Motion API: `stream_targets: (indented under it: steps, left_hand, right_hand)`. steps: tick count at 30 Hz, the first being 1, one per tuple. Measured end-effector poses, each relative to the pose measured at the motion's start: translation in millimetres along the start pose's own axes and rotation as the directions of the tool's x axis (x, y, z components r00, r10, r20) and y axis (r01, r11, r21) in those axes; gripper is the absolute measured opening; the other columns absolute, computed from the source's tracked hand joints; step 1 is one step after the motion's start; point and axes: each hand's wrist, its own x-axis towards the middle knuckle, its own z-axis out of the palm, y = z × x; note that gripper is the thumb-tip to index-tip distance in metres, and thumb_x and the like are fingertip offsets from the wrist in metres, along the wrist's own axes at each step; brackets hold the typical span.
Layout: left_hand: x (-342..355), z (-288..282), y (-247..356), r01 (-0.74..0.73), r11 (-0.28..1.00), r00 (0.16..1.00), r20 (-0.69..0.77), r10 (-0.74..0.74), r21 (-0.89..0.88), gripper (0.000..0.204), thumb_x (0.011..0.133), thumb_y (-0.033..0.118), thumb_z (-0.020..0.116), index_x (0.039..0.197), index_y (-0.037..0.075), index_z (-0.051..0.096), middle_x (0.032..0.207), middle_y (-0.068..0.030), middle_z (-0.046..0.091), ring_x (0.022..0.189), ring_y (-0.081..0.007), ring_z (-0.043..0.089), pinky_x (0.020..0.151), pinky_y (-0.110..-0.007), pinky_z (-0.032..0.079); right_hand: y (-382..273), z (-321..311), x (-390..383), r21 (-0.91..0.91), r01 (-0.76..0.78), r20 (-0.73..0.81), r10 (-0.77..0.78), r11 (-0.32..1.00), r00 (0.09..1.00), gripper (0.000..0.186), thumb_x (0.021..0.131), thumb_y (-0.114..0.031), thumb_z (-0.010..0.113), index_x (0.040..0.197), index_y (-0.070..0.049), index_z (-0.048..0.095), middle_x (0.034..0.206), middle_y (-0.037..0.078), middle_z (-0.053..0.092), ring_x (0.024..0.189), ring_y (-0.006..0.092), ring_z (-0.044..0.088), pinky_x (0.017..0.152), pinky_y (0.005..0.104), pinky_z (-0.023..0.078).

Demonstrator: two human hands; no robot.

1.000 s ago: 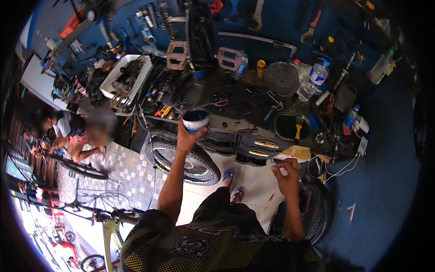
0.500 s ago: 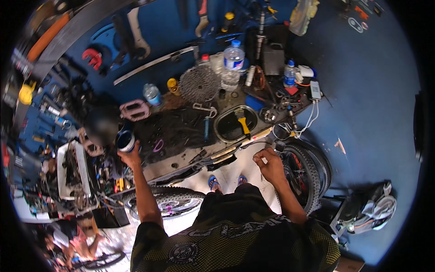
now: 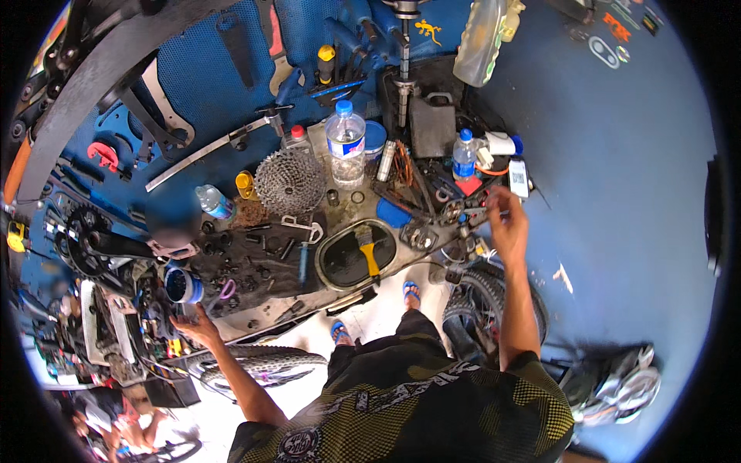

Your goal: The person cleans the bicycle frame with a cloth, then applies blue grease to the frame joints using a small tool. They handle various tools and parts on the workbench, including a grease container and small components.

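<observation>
At the left end of the bench stands an open white-and-blue tub point(image 3: 194, 290) with dark contents. Just below it is my left hand point(image 3: 199, 330), fingers apart and no longer wrapped round the tub. My right hand point(image 3: 509, 231) is over the bench's right end, near small metal parts and tools. Its fingers are bent together; what they hold, if anything, is too small to make out. Between my hands, an oval metal tray point(image 3: 323, 266) of dark liquid has a yellow-handled brush point(image 3: 369, 252) lying in it. A blue-handled tool point(image 3: 303, 265) lies left of the tray.
A bicycle cassette point(image 3: 289, 181), a large water bottle point(image 3: 345, 147) and a smaller bottle point(image 3: 464, 154) stand toward the back. A phone point(image 3: 518, 179) is at the right end. Tools hang on the blue wall. Bicycle wheels point(image 3: 266, 363) stand below the bench. Another person point(image 3: 123, 424) is at lower left.
My left hand has let go of the tub, which now stands at the bench's left end. My right hand has moved up and right, over the bench's right end. The view has shifted.
</observation>
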Motion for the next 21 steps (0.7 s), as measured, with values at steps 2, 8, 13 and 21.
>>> stream_targets:
  steps: [2,8,13,21]
  left_hand:
    - [-36.0,-15.2,30.5,-0.077,0.997,0.995,-0.058,0.076,-0.027,0.090,0.090,0.033,0.086,0.158,0.001,0.036,0.145,-0.0315,0.053,0.124,-0.0448,0.059,0.106,-0.055,0.050]
    - [-166.4,-29.0,184.3,0.126,0.967,0.988,0.115,-0.102,-0.222,0.064,0.098,0.016,0.078,0.153,0.009,0.046,0.142,-0.0208,0.058,0.123,-0.0309,0.061,0.090,-0.041,0.058]
    - [-233.1,-51.1,221.9,0.185,0.959,0.959,0.253,-0.129,-0.215,0.053,0.098,0.017,0.077,0.145,0.006,0.055,0.143,-0.0129,0.061,0.115,-0.0231,0.067,0.083,-0.035,0.055]
    - [-258.7,-82.9,215.5,0.332,0.871,0.933,0.262,-0.247,-0.361,0.038,0.099,0.013,0.074,0.133,0.000,0.063,0.124,-0.0117,0.070,0.091,-0.0143,0.068,0.072,-0.029,0.056]
  right_hand:
    - [32.5,5.3,76.8,-0.016,0.174,-0.008,-0.174,0.985,0.985,0.027,0.103,-0.015,0.068,0.128,-0.007,0.070,0.093,0.005,0.072,0.078,0.0115,0.065,0.069,0.0289,0.052]
    - [125.2,101.8,284.1,-0.125,0.269,0.222,-0.237,0.955,0.946,0.036,0.093,-0.024,0.074,0.123,-0.004,0.071,0.102,0.016,0.076,0.093,0.0284,0.073,0.086,0.0414,0.056]
    - [151.4,155.8,328.2,0.084,0.182,0.494,-0.199,0.980,0.847,0.037,0.093,-0.030,0.076,0.117,-0.001,0.075,0.118,0.018,0.078,0.110,0.0319,0.073,0.096,0.0410,0.053]
    - [126.0,60.8,325.5,0.192,0.101,0.078,-0.118,0.976,0.990,0.048,0.097,-0.036,0.080,0.126,0.000,0.068,0.112,0.009,0.073,0.102,0.0206,0.066,0.094,0.0348,0.051]
